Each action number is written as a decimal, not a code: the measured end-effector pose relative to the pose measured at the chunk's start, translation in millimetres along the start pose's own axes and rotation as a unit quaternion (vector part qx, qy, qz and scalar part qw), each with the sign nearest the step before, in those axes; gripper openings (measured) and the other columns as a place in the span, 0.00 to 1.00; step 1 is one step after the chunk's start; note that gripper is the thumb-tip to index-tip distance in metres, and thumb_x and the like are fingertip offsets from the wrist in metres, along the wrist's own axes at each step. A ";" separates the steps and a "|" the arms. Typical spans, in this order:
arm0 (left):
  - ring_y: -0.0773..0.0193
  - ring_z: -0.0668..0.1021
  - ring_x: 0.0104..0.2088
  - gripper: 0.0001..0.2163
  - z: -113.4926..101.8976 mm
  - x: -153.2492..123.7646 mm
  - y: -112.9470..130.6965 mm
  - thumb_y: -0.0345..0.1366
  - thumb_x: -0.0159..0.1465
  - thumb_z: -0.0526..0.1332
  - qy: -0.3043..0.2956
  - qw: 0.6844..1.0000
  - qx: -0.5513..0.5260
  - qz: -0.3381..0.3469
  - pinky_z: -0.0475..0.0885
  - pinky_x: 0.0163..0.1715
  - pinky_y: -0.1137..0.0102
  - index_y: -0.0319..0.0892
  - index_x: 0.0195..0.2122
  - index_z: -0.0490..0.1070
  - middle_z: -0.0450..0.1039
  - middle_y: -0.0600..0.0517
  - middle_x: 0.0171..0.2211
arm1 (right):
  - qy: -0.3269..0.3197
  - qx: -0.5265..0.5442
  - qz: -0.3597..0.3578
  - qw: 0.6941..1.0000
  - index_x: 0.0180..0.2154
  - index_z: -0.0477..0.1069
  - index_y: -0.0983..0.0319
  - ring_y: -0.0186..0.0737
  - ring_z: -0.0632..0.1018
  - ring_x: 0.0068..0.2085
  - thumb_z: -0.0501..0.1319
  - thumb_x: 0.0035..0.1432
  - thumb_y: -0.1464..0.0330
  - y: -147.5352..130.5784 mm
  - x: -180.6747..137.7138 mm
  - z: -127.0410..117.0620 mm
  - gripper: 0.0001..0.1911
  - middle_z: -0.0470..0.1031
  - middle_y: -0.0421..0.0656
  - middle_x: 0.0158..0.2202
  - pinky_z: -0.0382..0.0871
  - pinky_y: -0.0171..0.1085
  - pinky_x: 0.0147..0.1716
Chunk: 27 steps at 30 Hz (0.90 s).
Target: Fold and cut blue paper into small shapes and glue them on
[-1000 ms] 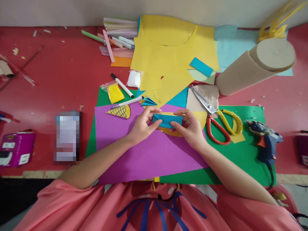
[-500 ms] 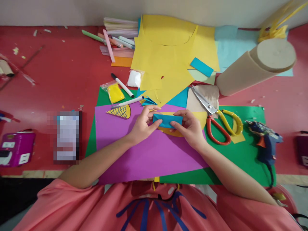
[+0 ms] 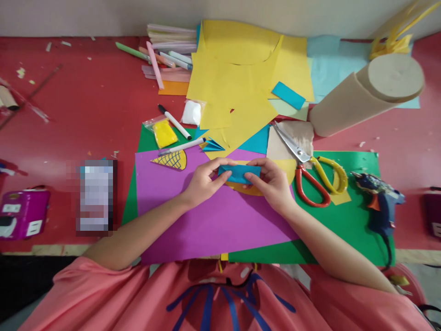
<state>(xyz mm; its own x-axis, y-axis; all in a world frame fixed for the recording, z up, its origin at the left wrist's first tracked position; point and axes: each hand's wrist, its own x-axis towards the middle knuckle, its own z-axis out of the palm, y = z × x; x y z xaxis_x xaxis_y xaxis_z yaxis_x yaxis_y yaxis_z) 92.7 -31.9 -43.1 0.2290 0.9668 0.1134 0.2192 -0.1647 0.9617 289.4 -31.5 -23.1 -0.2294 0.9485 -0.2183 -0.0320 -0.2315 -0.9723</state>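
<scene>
Left hand (image 3: 203,182) has lowered fingers (image 3: 217,162) toward top edge of held strip (image 3: 239,174).

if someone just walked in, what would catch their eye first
Probably the bright purple sheet at the front centre, over which the left hand and right hand hold a small blue paper between them. Large yellow sheets spread behind it, and to the right lie scissors with one red and one yellow handle, near a thick beige roll.

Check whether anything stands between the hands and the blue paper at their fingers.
Nothing visible does: the left hand and right hand hold the blue paper directly, toward opposite ends. The scissors lie off to the right, out of the way.
</scene>
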 end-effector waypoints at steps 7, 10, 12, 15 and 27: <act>0.64 0.80 0.42 0.08 -0.7 0.8 4.1 0.35 0.63 0.61 0.005 1.000 0.011 -0.011 0.77 0.40 0.71 0.43 0.44 0.74 0.79 0.50 0.41 | 0.002 -0.022 0.011 1.000 0.39 0.69 0.60 0.37 0.79 0.27 0.67 0.52 0.58 -2.6 0.5 -1.7 0.16 0.77 0.40 0.31 0.77 0.38 0.30; 0.65 0.80 0.40 0.10 -0.2 0.4 2.9 0.35 0.63 0.61 0.013 1.000 0.002 -0.017 0.76 0.38 0.73 0.43 0.45 0.72 0.77 0.49 0.42 | -0.003 -0.030 -0.005 1.000 0.37 0.71 0.60 0.36 0.78 0.28 0.66 0.54 0.59 -3.6 0.5 -1.5 0.13 0.77 0.41 0.31 0.76 0.37 0.30; 0.67 0.80 0.38 0.13 0.5 0.5 0.7 0.35 0.62 0.62 0.032 0.999 -0.022 -0.016 0.75 0.35 0.75 0.44 0.48 0.68 0.76 0.49 0.42 | 0.000 -0.039 -0.015 0.999 0.36 0.71 0.60 0.36 0.78 0.29 0.65 0.55 0.60 -3.8 0.4 -1.1 0.12 0.77 0.41 0.30 0.74 0.36 0.30; 0.69 0.79 0.33 0.17 1.1 2.3 -1.8 0.37 0.62 0.64 0.060 0.996 -0.061 -0.008 0.74 0.31 0.77 0.45 0.51 0.63 0.74 0.52 0.37 | 0.001 -0.051 -0.020 0.999 0.35 0.71 0.61 0.35 0.77 0.28 0.65 0.55 0.60 -3.6 0.0 -0.4 0.11 0.76 0.41 0.29 0.73 0.35 0.29; 0.73 0.71 0.22 0.10 -2.7 7.1 7.8 0.43 0.62 0.64 0.143 0.987 -0.073 -0.014 0.65 0.22 0.78 0.44 0.39 0.71 0.69 0.58 0.23 | -0.023 -0.080 -0.027 0.996 0.33 0.70 0.62 0.34 0.77 0.26 0.63 0.56 0.62 -4.4 -3.3 1.4 0.09 0.75 0.41 0.27 0.73 0.34 0.25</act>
<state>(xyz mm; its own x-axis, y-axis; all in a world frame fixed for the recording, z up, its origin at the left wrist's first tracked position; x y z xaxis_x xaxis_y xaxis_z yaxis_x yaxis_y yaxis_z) 93.4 -25.8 -34.1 -0.0573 0.9896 0.1317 0.0778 -0.1271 0.9888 289.0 -33.9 -18.0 -0.2750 0.9471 -0.1657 0.1092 -0.1404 -0.9841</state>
